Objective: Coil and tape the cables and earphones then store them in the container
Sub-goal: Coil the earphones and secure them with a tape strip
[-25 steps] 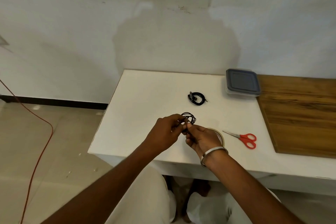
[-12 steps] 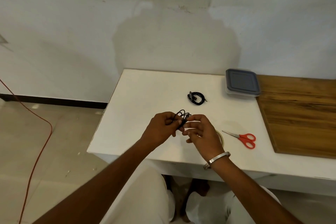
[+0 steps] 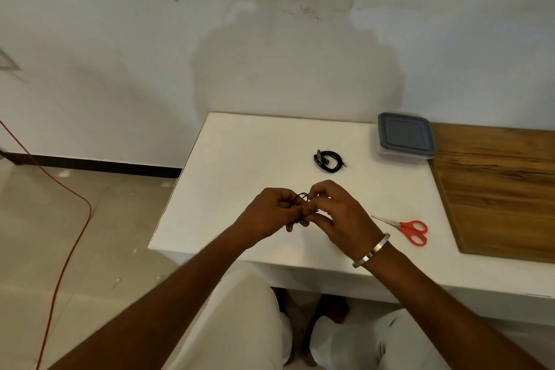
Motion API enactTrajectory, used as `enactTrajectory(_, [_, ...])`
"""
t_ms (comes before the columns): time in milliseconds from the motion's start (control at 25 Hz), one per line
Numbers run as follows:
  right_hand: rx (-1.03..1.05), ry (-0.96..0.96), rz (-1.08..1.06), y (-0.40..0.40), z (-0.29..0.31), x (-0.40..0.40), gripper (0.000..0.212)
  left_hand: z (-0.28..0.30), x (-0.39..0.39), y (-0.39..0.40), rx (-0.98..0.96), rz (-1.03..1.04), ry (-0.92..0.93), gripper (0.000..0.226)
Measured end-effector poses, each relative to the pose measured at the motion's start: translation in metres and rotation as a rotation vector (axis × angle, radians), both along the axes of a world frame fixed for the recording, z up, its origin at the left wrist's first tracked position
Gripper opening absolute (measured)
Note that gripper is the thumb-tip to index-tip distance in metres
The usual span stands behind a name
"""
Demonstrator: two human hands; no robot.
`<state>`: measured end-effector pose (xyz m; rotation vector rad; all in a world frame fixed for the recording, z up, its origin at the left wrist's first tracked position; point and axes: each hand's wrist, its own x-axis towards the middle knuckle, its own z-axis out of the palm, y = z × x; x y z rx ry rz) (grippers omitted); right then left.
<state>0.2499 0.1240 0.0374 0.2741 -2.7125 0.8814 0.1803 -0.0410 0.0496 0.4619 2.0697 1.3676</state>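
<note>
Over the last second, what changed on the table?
The right hand rose off the tape roll, now hidden behind it, and closed in on the black cable bundle that the left hand grips. Coiled cable, scissors and lidded container stayed put.

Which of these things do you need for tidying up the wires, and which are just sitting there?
Needed for the job:
- black cable pinched between left hand and right hand
- coiled black cable on the white table
- lidded container
- red-handled scissors

Just lying about:
- wooden board
- orange cord on the floor
</note>
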Motion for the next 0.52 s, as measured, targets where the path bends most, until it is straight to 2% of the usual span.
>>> enactTrajectory(160, [-0.116,-0.158,0.085,0.008,0.009,-0.004,0.004,0.002,-0.002,-0.002,-0.039,-0.055,-0.025,0.012])
enactTrajectory(240, [-0.155,-0.227,0.055,0.010,0.011,-0.006,0.006,0.003,-0.003,-0.002,-0.045,-0.059,-0.030,0.012])
enactTrajectory(520, [-0.509,-0.433,-0.099,0.012,0.014,-0.007,0.007,0.004,0.001,0.000,-0.085,-0.072,0.034,0.012])
